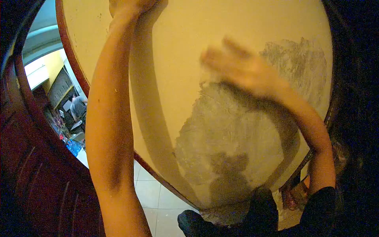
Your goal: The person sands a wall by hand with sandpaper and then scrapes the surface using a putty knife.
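Note:
A large cream-coloured panel [177, 51] with a dark red edge fills the middle of the view. Grey, smeared patches cover its lower middle and right part. Up at the top edge, my left hand [132, 4] is at the panel, its fingers largely cut off by the frame. My right hand [246, 69], blurred by motion, is over the panel just above the grey patch, palm side toward it, fingers spread. Nothing shows in the right hand. Shadows of my arms and head fall on the panel.
Dark red ribbed material [43, 170] lies at the left. Beyond the panel's left edge, another person [79, 106] in a grey top is near shelves and blue items. White floor tiles [158, 197] and my dark-clothed knees [262, 209] show below.

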A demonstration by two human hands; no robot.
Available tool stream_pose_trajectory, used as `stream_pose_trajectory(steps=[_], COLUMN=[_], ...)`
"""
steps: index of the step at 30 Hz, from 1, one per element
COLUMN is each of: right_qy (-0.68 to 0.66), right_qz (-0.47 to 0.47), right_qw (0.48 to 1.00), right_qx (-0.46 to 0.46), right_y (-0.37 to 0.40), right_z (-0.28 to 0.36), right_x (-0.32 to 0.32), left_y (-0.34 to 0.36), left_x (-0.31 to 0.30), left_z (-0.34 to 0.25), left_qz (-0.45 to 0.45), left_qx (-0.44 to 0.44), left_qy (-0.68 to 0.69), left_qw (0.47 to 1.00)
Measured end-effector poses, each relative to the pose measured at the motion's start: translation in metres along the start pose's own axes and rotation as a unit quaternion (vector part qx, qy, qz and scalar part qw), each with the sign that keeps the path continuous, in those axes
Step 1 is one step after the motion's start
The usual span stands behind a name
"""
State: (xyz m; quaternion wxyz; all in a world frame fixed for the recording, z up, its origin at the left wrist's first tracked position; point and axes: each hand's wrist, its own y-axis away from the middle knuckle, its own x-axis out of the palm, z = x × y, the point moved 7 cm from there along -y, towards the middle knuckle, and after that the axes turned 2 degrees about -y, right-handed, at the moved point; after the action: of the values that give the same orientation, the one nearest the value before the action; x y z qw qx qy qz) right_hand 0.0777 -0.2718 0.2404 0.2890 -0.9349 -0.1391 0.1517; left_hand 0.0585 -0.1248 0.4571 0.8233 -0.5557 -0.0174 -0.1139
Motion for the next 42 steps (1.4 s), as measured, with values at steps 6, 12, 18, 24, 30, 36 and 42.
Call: stream_pose_trajectory(steps=[6, 12, 18, 24, 30, 36, 42], right_qy=[-0.008, -0.038, 0.075, -0.02, 0.089, 0.001, -0.04], right_qz=[-0.064, -0.071, -0.14, 0.018, -0.112, 0.003, 0.152], right_qw=[0.997, 0.996, 0.936, 1.0, 0.956, 0.996, 0.958], right_qx=[-0.042, -0.044, 0.313, -0.016, 0.255, 0.09, 0.239], right_y=[0.007, 0.017, 0.065, 0.065, 0.104, 0.087, 0.128], right_z=[0.011, 0.003, -0.136, -0.003, -0.128, -0.037, -0.141], right_x=[0.002, 0.013, -0.019, 0.033, 0.014, 0.059, 0.085], left_y=[0.014, 0.008, 0.009, 0.025, 0.036, 0.032, 0.036], left_x=[-0.005, 0.029, 0.05, 0.046, 0.073, 0.068, 0.077], left_z=[-0.011, 0.005, 0.015, 0.018, 0.014, 0.019, 0.036], left_qz=[0.027, 0.088, -0.097, -0.087, -0.031, -0.065, -0.091], left_qx=[-0.023, 0.001, 0.284, 0.266, 0.268, 0.282, 0.241], left_qy=[-0.024, -0.066, -0.265, -0.245, -0.377, -0.294, -0.051], left_qw=[0.999, 0.994, 0.916, 0.928, 0.886, 0.911, 0.965])
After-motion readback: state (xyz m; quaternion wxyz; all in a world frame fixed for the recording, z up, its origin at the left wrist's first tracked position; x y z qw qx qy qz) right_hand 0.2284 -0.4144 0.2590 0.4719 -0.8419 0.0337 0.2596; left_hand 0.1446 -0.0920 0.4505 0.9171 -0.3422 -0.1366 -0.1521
